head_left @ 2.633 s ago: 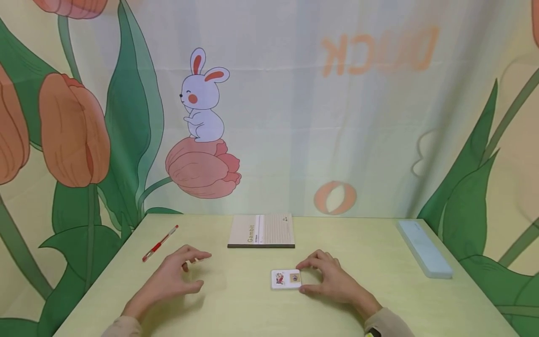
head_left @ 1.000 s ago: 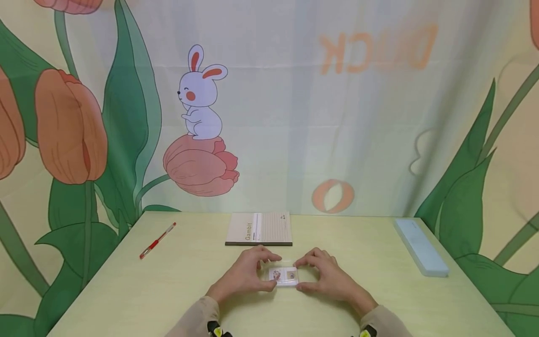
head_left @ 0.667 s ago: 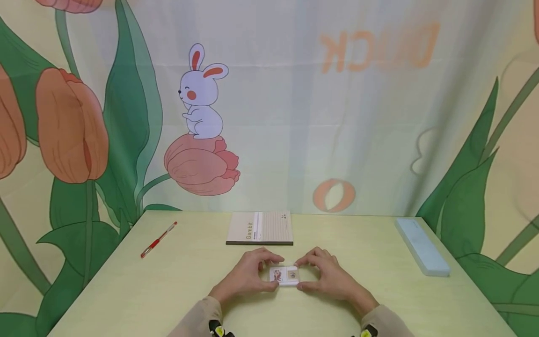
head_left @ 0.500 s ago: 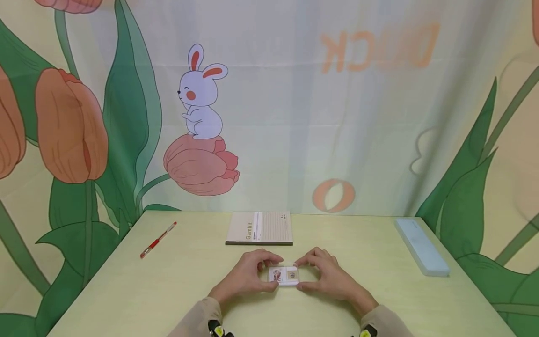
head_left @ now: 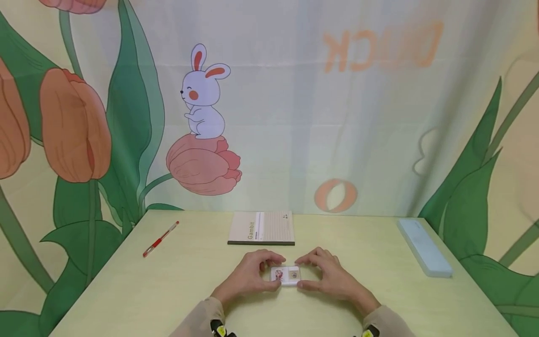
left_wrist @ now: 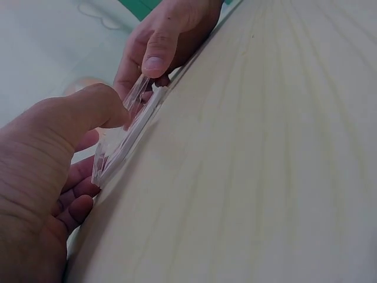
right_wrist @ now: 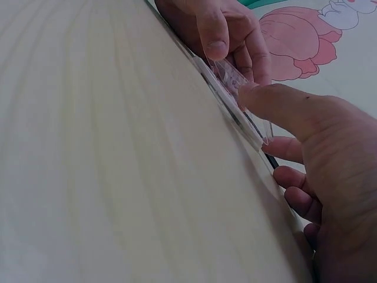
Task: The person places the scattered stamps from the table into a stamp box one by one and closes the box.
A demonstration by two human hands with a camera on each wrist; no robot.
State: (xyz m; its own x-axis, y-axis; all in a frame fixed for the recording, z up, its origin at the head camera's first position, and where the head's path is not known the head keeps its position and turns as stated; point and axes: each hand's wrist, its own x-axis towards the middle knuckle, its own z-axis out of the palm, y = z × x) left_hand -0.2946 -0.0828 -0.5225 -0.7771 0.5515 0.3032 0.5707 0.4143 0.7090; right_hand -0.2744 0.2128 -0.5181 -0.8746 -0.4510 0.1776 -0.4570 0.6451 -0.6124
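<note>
A small flat white case [head_left: 288, 276], with a printed figure and a gold square on its face, lies on the table between both hands. Over it sits a clear plastic cover [left_wrist: 112, 141], which stands partly above the white base [left_wrist: 138, 127] in the left wrist view. My left hand [head_left: 250, 274] pinches the cover between thumb and fingers at the left end. At the right end, my right hand [head_left: 332, 278] pinches the case by its near and far edges. Whether the cover is seated all round cannot be told.
A notebook [head_left: 262, 228] lies just beyond the hands. To the left is a red pen [head_left: 161, 239]; at the far right is a long pale blue box [head_left: 424, 248]. A printed curtain [head_left: 278, 117] hangs behind the table [head_left: 168, 290].
My left hand has come right, bringing the clear cover from beside the case to over it. The cover has settled lower. My right hand has stayed at the case's right end.
</note>
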